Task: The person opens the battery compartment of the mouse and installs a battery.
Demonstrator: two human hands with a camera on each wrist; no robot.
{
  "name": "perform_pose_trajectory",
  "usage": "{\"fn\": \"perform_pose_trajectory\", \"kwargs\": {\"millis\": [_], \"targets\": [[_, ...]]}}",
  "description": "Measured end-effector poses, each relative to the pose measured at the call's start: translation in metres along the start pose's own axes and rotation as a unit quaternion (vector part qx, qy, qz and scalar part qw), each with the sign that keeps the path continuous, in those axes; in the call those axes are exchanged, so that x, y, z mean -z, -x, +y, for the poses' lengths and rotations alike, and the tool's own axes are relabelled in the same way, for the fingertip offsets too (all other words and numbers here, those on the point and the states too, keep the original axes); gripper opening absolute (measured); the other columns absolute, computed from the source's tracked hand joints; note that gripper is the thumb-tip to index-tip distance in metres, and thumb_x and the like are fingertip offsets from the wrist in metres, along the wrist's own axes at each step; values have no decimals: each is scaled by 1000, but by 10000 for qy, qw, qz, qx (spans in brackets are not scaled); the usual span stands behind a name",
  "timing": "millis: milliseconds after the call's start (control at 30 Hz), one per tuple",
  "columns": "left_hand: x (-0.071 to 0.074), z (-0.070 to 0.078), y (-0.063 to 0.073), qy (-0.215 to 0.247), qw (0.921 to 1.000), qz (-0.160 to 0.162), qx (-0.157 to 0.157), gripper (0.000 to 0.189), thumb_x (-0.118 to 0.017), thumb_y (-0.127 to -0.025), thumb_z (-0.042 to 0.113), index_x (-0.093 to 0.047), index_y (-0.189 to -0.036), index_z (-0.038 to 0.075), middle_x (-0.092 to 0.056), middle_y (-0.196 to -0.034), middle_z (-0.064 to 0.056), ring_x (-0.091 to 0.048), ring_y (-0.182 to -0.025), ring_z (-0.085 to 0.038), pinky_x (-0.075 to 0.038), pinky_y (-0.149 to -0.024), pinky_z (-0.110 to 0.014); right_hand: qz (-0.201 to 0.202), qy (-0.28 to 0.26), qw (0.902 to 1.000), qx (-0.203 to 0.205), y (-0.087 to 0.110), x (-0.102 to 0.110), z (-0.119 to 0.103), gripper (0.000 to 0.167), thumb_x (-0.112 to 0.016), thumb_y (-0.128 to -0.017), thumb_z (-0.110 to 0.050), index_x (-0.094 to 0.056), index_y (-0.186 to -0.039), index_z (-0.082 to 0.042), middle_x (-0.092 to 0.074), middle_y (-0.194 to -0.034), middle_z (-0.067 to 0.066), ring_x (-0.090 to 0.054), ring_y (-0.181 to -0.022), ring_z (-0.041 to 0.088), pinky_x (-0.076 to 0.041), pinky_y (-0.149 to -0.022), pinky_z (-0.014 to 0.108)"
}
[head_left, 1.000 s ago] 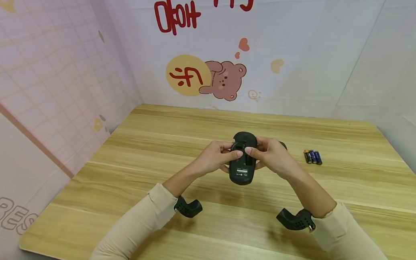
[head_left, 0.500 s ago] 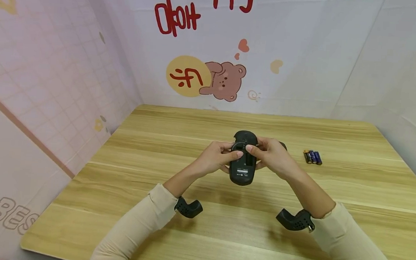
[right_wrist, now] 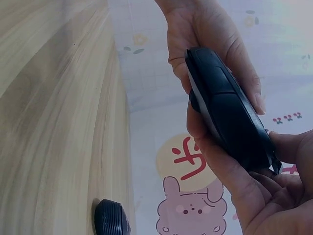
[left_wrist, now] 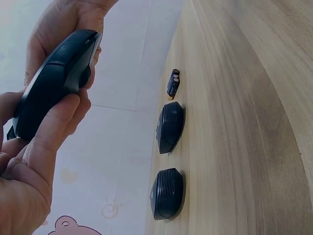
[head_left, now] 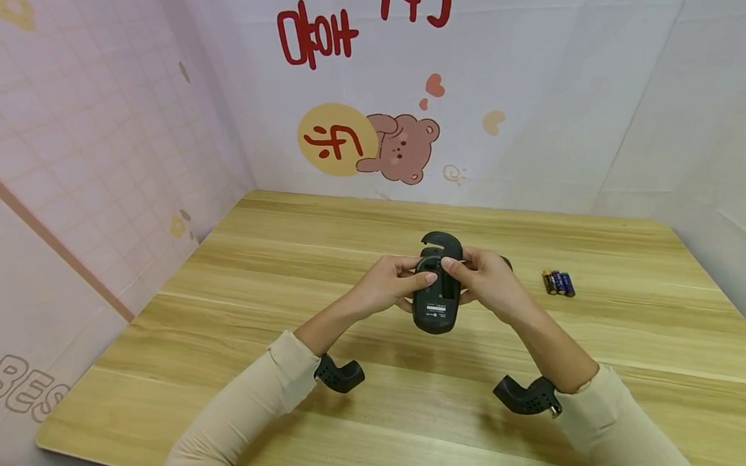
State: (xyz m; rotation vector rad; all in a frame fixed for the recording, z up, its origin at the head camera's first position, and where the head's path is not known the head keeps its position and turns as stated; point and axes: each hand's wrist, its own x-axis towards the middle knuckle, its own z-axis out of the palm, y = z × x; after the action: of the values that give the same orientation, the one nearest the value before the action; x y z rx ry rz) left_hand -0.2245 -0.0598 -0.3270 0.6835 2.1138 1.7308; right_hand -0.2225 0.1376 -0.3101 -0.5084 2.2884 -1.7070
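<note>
Because its labelled underside was turned up toward the person, the black, oval plastic computer mouse (head_left: pixel 435 318) showed an open slot as it was held above the table between both hands. The left hand (head_left: pixel 390 281) had its fingers curled round one side and its thumb across the underside, apparently to steady the body; the right hand (head_left: pixel 492 277) gripped the opposite side, its thumb tip near the far end, probably to bear on the curved black plastic cover (head_left: pixel 445 242) jutting past that end. Whether that cover was fully free, I could not tell. Below, on the pale wood-grain table (head_left: pixel 424 424), small blue and black cylindrical batteries (head_left: pixel 558 283) lay side by side, perhaps grouped for easy reach. Near them sat a black, rounded object with a ribbed end (left_wrist: pixel 170 127), then a similar ribbed black object (left_wrist: pixel 167 194) farther along.
</note>
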Motion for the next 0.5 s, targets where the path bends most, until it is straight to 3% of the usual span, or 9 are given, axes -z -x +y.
{"fn": "perform_pose_trajectory", "kwargs": {"millis": [500], "targets": [[2,-1,3,-90,9999,74,-4,38,-56,-94,17,-53,-129,2,-66,-101,-16,-68,-81,-23,-57,-62,-36,425,475,9979,-105,-4,-5,-1,38,-51,-97,-21,-55,-117,10,-61,-106,25,-65,-87,23,-56,-72,36]]}}
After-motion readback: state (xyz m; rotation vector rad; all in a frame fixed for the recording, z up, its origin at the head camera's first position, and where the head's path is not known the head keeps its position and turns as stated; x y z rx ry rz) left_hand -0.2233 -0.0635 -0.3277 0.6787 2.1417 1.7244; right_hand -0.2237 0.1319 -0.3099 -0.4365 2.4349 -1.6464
